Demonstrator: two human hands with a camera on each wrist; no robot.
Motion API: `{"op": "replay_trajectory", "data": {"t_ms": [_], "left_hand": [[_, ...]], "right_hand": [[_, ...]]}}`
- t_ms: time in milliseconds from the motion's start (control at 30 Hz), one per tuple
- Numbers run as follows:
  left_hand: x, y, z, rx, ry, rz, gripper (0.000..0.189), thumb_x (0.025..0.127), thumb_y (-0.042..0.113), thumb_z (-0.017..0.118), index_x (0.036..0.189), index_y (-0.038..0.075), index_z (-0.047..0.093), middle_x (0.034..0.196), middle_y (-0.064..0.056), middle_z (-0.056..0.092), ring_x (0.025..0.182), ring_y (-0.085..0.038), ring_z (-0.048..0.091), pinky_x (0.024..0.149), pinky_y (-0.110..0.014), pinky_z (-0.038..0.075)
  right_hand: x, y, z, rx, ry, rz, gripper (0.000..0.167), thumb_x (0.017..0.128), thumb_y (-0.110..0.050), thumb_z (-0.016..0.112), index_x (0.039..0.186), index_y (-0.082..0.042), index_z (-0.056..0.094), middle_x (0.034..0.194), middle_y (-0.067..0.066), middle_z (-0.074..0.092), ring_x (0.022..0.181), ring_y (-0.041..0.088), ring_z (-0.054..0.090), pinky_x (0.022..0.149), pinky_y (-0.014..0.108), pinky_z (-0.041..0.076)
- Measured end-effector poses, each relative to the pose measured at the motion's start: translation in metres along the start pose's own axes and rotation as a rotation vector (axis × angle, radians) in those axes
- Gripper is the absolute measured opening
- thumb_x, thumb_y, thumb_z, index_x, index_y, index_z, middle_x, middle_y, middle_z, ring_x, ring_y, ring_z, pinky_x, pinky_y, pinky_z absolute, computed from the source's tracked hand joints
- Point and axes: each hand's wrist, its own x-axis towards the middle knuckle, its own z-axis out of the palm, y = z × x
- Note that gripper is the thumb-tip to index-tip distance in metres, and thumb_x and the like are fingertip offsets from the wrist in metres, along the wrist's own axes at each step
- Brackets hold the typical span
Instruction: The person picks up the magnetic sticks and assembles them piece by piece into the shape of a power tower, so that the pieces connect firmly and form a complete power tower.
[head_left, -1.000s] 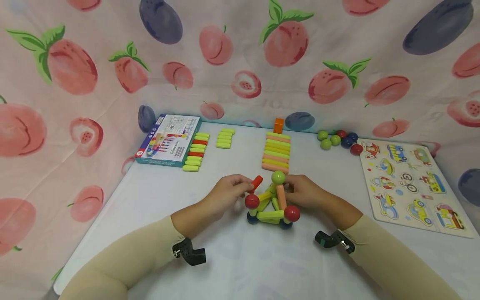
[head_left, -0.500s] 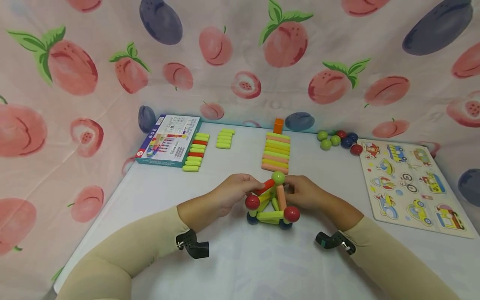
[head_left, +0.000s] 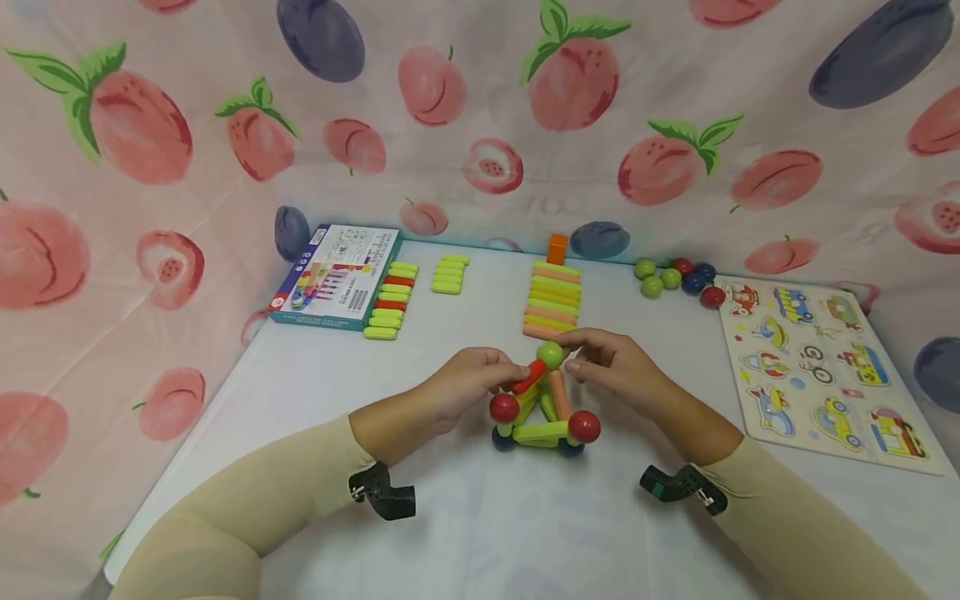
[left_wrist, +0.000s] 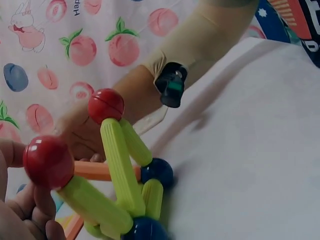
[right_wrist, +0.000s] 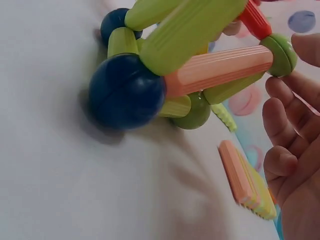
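Observation:
A small frame of coloured balls and ridged sticks, a magnetic building toy by its look, stands on the table, with lime sticks [head_left: 540, 433], a peach stick [right_wrist: 220, 70], red balls [head_left: 583, 427] and blue balls [right_wrist: 127, 92]. My left hand [head_left: 468, 379] pinches a red stick [head_left: 531, 377] slanting up to the green ball [head_left: 550, 356] at the frame's far top corner. In the right wrist view the stick's end meets that ball. My right hand [head_left: 622, 367] holds the ball from the right between thumb and fingers. The left wrist view hides the red stick behind a red ball [left_wrist: 49, 162].
Behind the frame lies a row of peach, yellow and lime sticks [head_left: 552, 300] with an orange block [head_left: 557, 248]. Left are a toy box [head_left: 337, 275], lime and red sticks [head_left: 388, 306] and lime sticks [head_left: 448, 275]. Loose balls [head_left: 671, 278] and a picture puzzle board [head_left: 817, 367] lie right.
My left hand has carried the red stick rightward, over the frame to the green ball. My right hand has shifted up from beside the peach stick to the ball, which tips slightly left.

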Motion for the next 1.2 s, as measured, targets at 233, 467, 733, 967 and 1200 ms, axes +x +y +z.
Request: {"op": "replay_trajectory", "data": {"t_ms": [233, 467, 733, 967, 1200], "left_hand": [[-0.017, -0.025, -0.014, 0.298, 0.126, 0.469, 0.023, 0.104, 0.031, 0.064, 0.118, 0.014, 0.071, 0.113, -0.006, 0.07, 0.108, -0.021, 0.06, 0.093, -0.047, 0.053], [-0.029, -0.052, -0.019, 0.64, 0.235, 0.894, 0.038, 0.084, 0.039, 0.084, 0.107, 0.015, 0.066, 0.101, 0.004, 0.069, 0.099, -0.009, 0.06, 0.087, -0.037, 0.049], [-0.029, -0.059, -0.021, 0.648, 0.269, 0.868, 0.033, 0.083, 0.036, 0.087, 0.103, 0.018, 0.067, 0.097, 0.01, 0.068, 0.097, -0.007, 0.06, 0.086, -0.035, 0.049], [-0.021, -0.072, -0.033, 0.638, 0.12, 0.829, 0.024, 0.089, 0.016, 0.075, 0.112, 0.014, 0.07, 0.107, 0.005, 0.071, 0.102, -0.012, 0.062, 0.09, -0.043, 0.054], [-0.019, -0.087, -0.032, 0.826, -0.016, 0.693, 0.029, 0.096, 0.024, 0.078, 0.124, 0.015, 0.077, 0.114, 0.01, 0.076, 0.102, -0.005, 0.064, 0.096, -0.034, 0.052]], "right_hand": [[0.004, -0.004, 0.006, 0.009, 0.014, 0.064, 0.032, 0.102, -0.011, 0.069, 0.134, -0.014, 0.071, 0.119, 0.008, 0.067, 0.095, 0.033, 0.055, 0.071, 0.033, 0.055], [0.007, -0.005, 0.005, 0.024, -0.001, 0.044, 0.029, 0.103, -0.012, 0.069, 0.132, -0.013, 0.071, 0.119, 0.009, 0.065, 0.096, 0.033, 0.055, 0.072, 0.034, 0.055], [0.009, -0.005, 0.01, 0.058, -0.048, 0.029, 0.033, 0.104, -0.009, 0.065, 0.136, -0.012, 0.069, 0.132, 0.008, 0.065, 0.103, 0.033, 0.056, 0.08, 0.035, 0.057], [-0.019, 0.008, 0.009, -0.135, 0.021, 0.133, 0.03, 0.1, -0.001, 0.056, 0.124, -0.009, 0.072, 0.111, 0.008, 0.07, 0.09, 0.028, 0.06, 0.074, 0.031, 0.055], [-0.078, 0.023, 0.025, -0.622, -0.018, -0.019, 0.035, 0.087, -0.036, 0.089, 0.118, -0.031, 0.073, 0.106, -0.022, 0.068, 0.094, 0.006, 0.059, 0.084, 0.034, 0.055]]}}
